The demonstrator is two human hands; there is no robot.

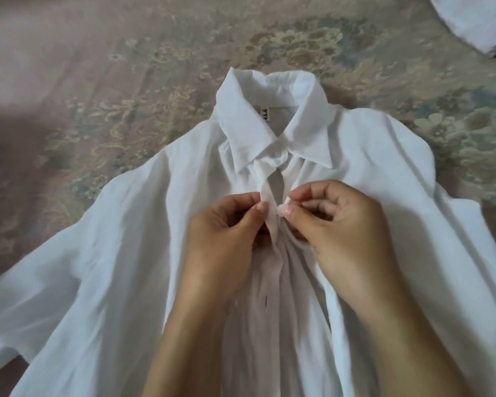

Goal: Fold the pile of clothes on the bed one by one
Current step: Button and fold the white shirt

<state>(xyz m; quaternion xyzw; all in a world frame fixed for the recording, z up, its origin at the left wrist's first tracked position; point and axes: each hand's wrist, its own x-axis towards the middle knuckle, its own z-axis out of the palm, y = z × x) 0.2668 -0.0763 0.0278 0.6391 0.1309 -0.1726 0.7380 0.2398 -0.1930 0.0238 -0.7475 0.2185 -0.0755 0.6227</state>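
A white collared shirt (121,253) lies face up on the bed, collar (269,121) at the far end, sleeves spread to both sides. The top of the front is fastened just under the collar, with a small gap below it. My left hand (224,230) pinches the left edge of the front placket (267,202) between thumb and fingers. My right hand (335,224) pinches the opposite edge of the front right beside it. Both hands meet at the middle of the chest, and the fabric gathers in folds beneath them.
The bed is covered by a pinkish floral sheet (155,67). A folded white cloth (478,21) lies at the far right corner. Bare sheet shows to the left and beyond the collar.
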